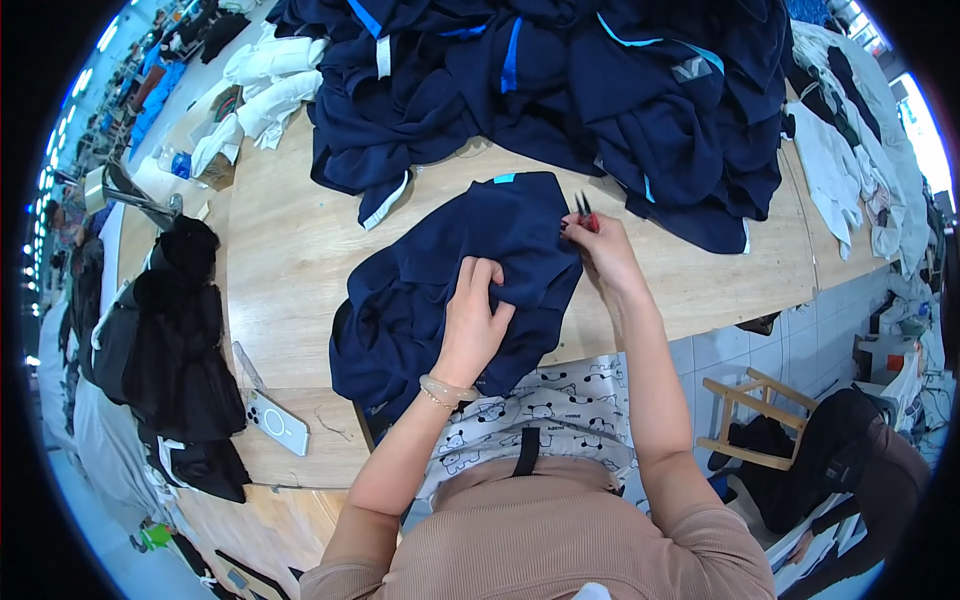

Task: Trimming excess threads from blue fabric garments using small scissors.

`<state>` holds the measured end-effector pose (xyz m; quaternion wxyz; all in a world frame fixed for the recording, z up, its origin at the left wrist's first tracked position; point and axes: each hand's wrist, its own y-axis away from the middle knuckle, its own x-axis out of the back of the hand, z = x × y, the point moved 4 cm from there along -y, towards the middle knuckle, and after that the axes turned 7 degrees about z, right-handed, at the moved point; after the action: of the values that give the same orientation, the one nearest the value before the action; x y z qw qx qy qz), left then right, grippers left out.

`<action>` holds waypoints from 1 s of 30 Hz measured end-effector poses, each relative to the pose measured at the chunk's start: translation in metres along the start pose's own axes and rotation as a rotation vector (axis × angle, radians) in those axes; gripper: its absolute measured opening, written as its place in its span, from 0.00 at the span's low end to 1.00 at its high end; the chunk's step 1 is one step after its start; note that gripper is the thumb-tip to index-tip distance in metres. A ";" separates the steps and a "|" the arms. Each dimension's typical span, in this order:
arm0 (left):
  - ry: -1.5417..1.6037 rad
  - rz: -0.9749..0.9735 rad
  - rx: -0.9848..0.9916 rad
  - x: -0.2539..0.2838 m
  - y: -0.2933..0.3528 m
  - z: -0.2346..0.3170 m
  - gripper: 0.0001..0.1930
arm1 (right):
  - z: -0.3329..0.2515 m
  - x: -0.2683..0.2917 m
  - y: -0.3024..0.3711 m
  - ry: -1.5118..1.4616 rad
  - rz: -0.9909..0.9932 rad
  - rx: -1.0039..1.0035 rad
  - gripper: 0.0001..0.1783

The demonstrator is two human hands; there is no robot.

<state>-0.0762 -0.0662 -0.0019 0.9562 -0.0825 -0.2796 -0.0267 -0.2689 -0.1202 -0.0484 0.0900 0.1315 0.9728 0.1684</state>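
Note:
A navy blue garment [500, 230] with a small light-blue tab at its far edge lies bunched on the wooden table in front of me. My left hand [475, 322] is on its middle, fingers curled into the cloth and thumb bent toward them. At the garment's right edge, my right hand [607, 252] holds small thread snips [588, 218] with red handles, their dark blades pointing away from me. The fingertips of that hand also touch the cloth edge, and what they pinch there is too small to make out.
A large heap of navy garments [560, 100] with blue trim covers the far side of the table [285, 260]. Black clothing [180, 340] hangs over the left side, near a white phone [278, 424]. White cloths [275, 95] lie far left. A wooden stool [760, 415] and another person [880, 470] are at right.

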 end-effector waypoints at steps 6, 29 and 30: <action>0.039 0.135 -0.046 0.003 0.014 -0.006 0.20 | -0.008 -0.022 0.021 -0.078 -0.357 -0.381 0.11; -0.094 -0.022 -0.392 0.029 0.001 0.055 0.12 | -0.129 -0.052 0.051 1.192 0.237 1.165 0.07; -0.030 -0.050 -0.338 0.044 0.006 0.059 0.12 | -0.119 -0.043 0.042 1.263 0.236 1.053 0.06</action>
<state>-0.0704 -0.0499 0.0700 0.9235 -0.2354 -0.2873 -0.0961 -0.2450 -0.1304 0.0827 -0.5645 0.1385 0.7717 -0.2583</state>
